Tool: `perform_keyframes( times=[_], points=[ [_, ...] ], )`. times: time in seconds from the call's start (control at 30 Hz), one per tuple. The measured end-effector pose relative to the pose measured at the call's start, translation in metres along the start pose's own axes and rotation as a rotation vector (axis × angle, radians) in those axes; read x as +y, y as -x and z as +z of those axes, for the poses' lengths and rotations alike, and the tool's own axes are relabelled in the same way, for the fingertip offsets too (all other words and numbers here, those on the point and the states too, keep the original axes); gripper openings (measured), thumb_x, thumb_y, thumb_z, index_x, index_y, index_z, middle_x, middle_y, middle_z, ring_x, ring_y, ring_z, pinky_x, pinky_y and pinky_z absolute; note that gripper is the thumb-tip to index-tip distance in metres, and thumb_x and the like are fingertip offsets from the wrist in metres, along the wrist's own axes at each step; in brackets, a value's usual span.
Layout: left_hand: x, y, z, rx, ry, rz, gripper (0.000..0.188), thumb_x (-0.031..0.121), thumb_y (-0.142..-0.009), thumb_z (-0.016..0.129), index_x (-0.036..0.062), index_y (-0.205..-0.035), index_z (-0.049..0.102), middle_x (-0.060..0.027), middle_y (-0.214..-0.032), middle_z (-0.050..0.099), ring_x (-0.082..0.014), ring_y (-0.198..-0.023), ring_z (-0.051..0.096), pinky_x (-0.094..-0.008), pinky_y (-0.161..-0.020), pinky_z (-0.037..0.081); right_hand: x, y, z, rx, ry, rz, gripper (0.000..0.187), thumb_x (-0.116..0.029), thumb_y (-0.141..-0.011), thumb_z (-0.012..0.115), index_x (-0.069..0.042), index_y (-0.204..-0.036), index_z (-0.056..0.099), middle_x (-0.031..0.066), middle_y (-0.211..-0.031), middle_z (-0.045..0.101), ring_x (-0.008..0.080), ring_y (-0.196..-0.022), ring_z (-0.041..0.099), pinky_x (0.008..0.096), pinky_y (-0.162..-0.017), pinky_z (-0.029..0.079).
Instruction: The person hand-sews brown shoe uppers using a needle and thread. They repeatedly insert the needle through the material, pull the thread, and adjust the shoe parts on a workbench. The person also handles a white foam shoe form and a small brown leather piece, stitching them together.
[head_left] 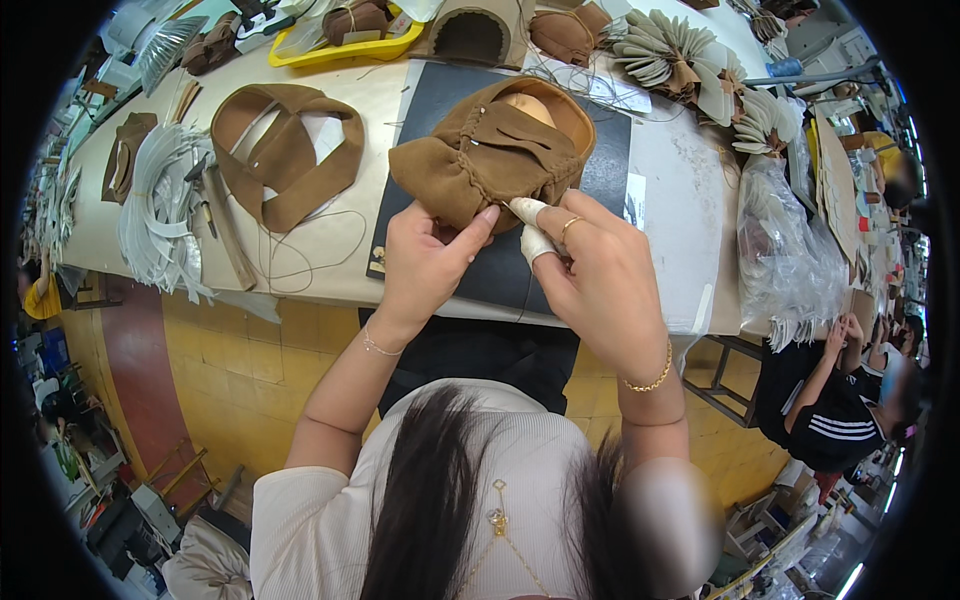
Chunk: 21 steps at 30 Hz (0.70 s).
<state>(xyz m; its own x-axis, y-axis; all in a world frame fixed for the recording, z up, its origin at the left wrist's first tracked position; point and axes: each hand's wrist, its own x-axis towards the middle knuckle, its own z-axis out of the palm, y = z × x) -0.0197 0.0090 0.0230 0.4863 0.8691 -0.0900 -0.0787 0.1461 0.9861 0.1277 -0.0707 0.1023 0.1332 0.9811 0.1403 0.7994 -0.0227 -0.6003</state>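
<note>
A brown suede moccasin upper (pixel 507 155) with a gathered seam lies tilted over a dark board on the workbench. A pale rounded form shows inside its opening. My left hand (pixel 424 262) grips the near edge of the suede, thumb on top and fingers curled under. At the seam close to that thumb, my right hand (pixel 602 262) has its thumb and forefinger closed together, both wrapped in white coverings. Whatever lies between those tips is too small to make out. The dark board (pixel 605 165) spreads beneath the upper.
A flat brown suede piece (pixel 335 190), an awl-like tool and wooden-handled tool (pixel 228 228), and bundled white strips (pixel 160 215) lie left. Behind are a yellow tray (pixel 395 48) and stacked grey-white pieces (pixel 670 55). Clear plastic bags (pixel 785 230) and a seated person (pixel 830 400) are right.
</note>
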Motion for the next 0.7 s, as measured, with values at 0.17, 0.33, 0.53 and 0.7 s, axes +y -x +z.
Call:
perform_keyframes(
  times=[0.17, 0.33, 0.53, 0.7],
  points=[
    [0.001, 0.002, -0.001, 0.012, 0.040, -0.017, 0.015, 0.002, -0.086, 0.065, -0.0048, -0.099, 0.062, -0.0082, -0.094, 0.066, -0.0115, -0.078, 0.063, -0.0257, -0.068, 0.056, 0.002, -0.001, 0.003, -0.005, 0.000, 0.002, 0.019, -0.003, -0.075, 0.061, 0.001, -0.092, 0.066, 0.0112, -0.077, 0.055, 0.0309, -0.064, 0.059, 0.0393, -0.056, 0.048],
    [0.000, 0.002, -0.002, 0.016, 0.000, 0.004, 0.015, 0.003, -0.086, 0.066, -0.0047, -0.098, 0.062, -0.0076, -0.092, 0.066, -0.0111, -0.077, 0.063, -0.0247, -0.067, 0.055, 0.003, -0.001, 0.002, -0.036, 0.036, -0.003, 0.021, -0.004, -0.075, 0.061, 0.000, -0.095, 0.065, 0.0119, -0.078, 0.057, 0.0311, -0.066, 0.060, 0.0398, -0.059, 0.049],
    [0.002, 0.012, 0.003, -0.008, -0.293, 0.105, 0.013, 0.003, -0.083, 0.068, -0.0031, -0.093, 0.065, -0.0050, -0.081, 0.067, -0.0069, -0.069, 0.060, -0.0216, -0.059, 0.046, -0.006, -0.002, -0.005, -0.127, 0.208, -0.019, 0.019, -0.005, -0.073, 0.062, 0.002, -0.091, 0.065, 0.0126, -0.078, 0.059, 0.0309, -0.068, 0.064, 0.0378, -0.058, 0.051],
    [-0.003, 0.005, 0.011, 0.033, -0.528, 0.694, 0.007, 0.001, -0.080, 0.068, -0.0020, -0.084, 0.064, -0.0085, -0.069, 0.063, -0.0156, -0.055, 0.064, -0.0247, -0.043, 0.047, -0.018, -0.004, -0.005, -0.203, 0.436, -0.076, 0.011, -0.004, -0.070, 0.064, 0.001, -0.080, 0.063, 0.0142, -0.077, 0.058, 0.0297, -0.065, 0.066, 0.0370, -0.054, 0.052]
  ],
)
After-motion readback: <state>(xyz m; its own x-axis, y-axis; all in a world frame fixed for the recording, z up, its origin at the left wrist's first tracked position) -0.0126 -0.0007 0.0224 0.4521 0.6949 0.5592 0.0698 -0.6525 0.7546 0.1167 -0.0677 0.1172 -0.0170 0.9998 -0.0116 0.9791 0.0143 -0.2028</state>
